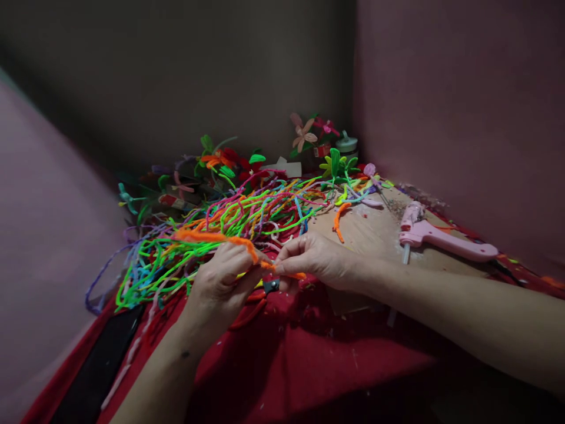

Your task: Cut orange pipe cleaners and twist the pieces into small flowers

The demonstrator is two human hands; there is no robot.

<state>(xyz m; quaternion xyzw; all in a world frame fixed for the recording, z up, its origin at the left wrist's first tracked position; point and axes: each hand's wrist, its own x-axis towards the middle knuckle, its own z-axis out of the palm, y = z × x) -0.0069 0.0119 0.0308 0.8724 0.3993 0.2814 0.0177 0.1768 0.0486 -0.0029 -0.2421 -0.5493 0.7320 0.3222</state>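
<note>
Fingers of both hands are closed on an orange pipe cleaner (238,240). My left hand (226,274) grips it near its middle, and one long end runs off to the left above the knuckles. My right hand (311,260) pinches it just to the right of the left fingertips, with a short orange end poking out below. Under the hands lies a tool with red handles (249,315) and a dark joint, partly hidden. A large heap of coloured pipe cleaners (247,206) spreads right behind the hands.
A pink hot glue gun (441,234) rests on a cardboard sheet (375,227) at right, near a loose orange piece (339,222). Pipe-cleaner flowers (303,134) and a lidded jar (346,143) stand at the back. A flat black object (99,365) lies on the red cloth (304,365).
</note>
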